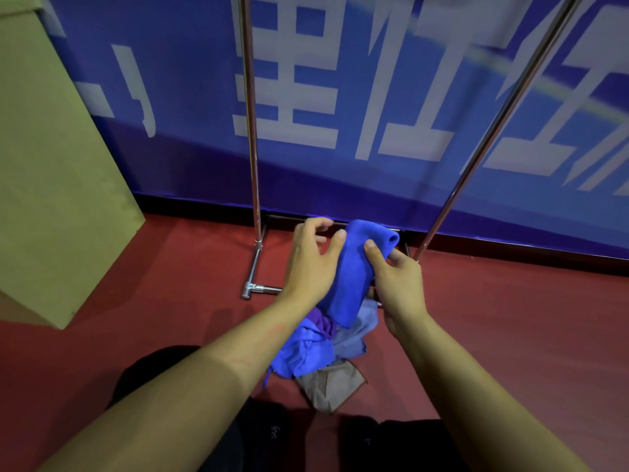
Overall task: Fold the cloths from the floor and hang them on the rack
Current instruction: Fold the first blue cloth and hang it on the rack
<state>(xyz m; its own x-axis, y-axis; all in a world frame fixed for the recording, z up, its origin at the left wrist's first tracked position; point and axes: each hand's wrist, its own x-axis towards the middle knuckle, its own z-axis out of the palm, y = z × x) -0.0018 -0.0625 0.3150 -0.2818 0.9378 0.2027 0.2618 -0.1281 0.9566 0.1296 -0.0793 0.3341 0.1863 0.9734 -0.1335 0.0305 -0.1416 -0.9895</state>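
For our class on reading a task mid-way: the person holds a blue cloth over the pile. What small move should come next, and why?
Probably lift the folded blue cloth toward the rack to drape it. It already looks doubled over, the right hand pinches it, and the left hand touches its edge with loose fingers. The rack's top bar is out of view, and the other cloths lie unfolded on the floor.

Rack (250,131) top cut off by upper edge; pile of cloths (320,349) partly hidden behind forearms; banner (374,97) lettering blurred.
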